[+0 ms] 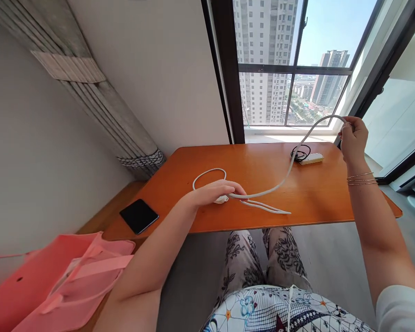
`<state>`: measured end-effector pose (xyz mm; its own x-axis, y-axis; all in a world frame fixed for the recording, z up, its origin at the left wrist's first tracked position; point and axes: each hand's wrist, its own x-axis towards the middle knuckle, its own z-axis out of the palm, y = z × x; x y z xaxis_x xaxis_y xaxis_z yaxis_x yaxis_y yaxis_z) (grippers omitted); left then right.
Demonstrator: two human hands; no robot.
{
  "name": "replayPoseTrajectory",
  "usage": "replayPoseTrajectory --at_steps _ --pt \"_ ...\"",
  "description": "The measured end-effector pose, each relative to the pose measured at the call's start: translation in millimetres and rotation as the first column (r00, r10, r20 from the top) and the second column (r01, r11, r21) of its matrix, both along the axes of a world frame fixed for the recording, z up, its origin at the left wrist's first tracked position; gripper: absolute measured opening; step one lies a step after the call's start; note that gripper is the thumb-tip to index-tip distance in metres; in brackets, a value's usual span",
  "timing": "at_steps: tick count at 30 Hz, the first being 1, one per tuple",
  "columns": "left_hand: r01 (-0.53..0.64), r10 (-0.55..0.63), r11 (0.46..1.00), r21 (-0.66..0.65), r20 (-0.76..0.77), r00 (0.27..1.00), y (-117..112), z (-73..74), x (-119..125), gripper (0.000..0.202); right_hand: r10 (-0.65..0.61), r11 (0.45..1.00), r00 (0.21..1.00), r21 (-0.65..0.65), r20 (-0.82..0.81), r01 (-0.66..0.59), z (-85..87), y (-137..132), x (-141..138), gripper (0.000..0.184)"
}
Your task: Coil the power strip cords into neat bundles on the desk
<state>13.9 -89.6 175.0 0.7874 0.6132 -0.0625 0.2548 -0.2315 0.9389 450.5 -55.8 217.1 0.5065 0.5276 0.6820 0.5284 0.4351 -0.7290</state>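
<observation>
From here I see right fingers (348,133) grasping raised white cable (292,162) | left fingers (235,188) touching it, over table (256,161) | left grip: can't tell

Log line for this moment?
left hand: touching white cable | right hand: raised, gripping cable | cable: arced between hands | table: black phone

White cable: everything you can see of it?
The white cable looks smooth and flexible, with a plastic-like sheath. From the right hand, raised above the table, it arches down to the left hand. Thinner-looking white loops lie on the table either side of the left hand, apparently the same cable. A white block, possibly a plug, shows partly beneath that hand.
</observation>
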Motion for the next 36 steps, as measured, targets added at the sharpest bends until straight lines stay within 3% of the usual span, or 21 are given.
replayPoseTrajectory --at_steps 2,5,7,9,11,14,16,18,20,22,23,25,27,31,36 --pt "0.109 -0.113 0.993 -0.053 -0.076 0.991 3 4.5 11 0.036 0.131 0.991 0.988 -0.052 0.088 -0.126 -4.5 -4 -22 0.022" --pt "0.179 -0.185 0.966 -0.189 -0.014 0.983 9 7.5 25 0.055 0.254 0.964 0.937 -0.142 0.239 -0.225 -13.3 -13 -56 0.024" --pt "0.112 -0.103 0.971 -0.212 0.052 0.993 15 5.0 34 0.066 0.313 0.944 0.889 -0.208 0.333 -0.255 -23.8 -17 -76 0.026" --pt "-0.058 0.074 0.984 -0.166 0.097 0.992 25 -2.9 46 0.071 0.380 0.920 0.834 -0.262 0.400 -0.293 -39.2 -19 -94 0.027" --pt "-0.243 0.255 0.965 -0.098 0.132 0.958 36 -16.9 60 0.069 0.472 0.876 0.767 -0.328 0.434 -0.354 -58.4 -18 -110 0.029" --pt "-0.290 0.292 0.956 -0.039 0.076 0.953 52 -47.0 79 0.039 0.647 0.758 0.628 -0.452 0.432 -0.471 -88.2 -7 -121 0.035" --pt "-0.340 0.343 0.939 -0.046 0.084 0.936 60 -68.9 85 0.022 0.669 0.737 0.613 -0.483 0.420 -0.474 -104.9 8 -114 0.041" --pt "-0.414 0.423 0.905 -0.099 0.096 0.901 64 -88.6 87 0.018 0.540 0.816 0.739 -0.465 0.402 -0.344 -117.9 28 -95 0.046" --pt "-0.477 0.493 0.865 -0.158 0.089 0.865 66 -104.6 86 0.017 0.240 0.889 0.902 -0.454 0.358 -0.057 -127.2 49 -67 0.048" --pt "-0.513 0.534 0.836 -0.195 0.079 0.842 68 -116.7 86 0.017 -0.011 0.846 0.932 -0.494 0.361 0.201 -133.7 71 -39 0.053" --pt "-0.525 0.547 0.826 -0.205 0.071 0.834 69 -121.4 87 0.017 -0.066 0.800 0.923 -0.533 0.378 0.275 -136.3 80 -27 0.056" --pt "-0.539 0.559 0.815 -0.211 0.046 0.828 72 -129.1 89 0.016 -0.071 0.719 0.909 -0.610 0.411 0.332 -140.4 98 -10 0.061" --pt "-0.543 0.557 0.813 -0.210 0.008 0.831 73 -134.8 92 0.015 0.002 0.665 0.898 -0.671 0.440 0.327 -143.9 113 -4 0.064" --pt "-0.487 0.494 0.850 -0.203 -0.017 0.869 72 -141.4 94 0.014 0.126 0.603 0.839 -0.713 0.529 0.358 -150.9 135 -6 0.064" --pt "-0.422 0.427 0.885 -0.194 -0.021 0.904 69 -146.0 91 0.017 0.174 0.504 0.770 -0.727 0.614 0.466 -160.0 150 -4 0.073"
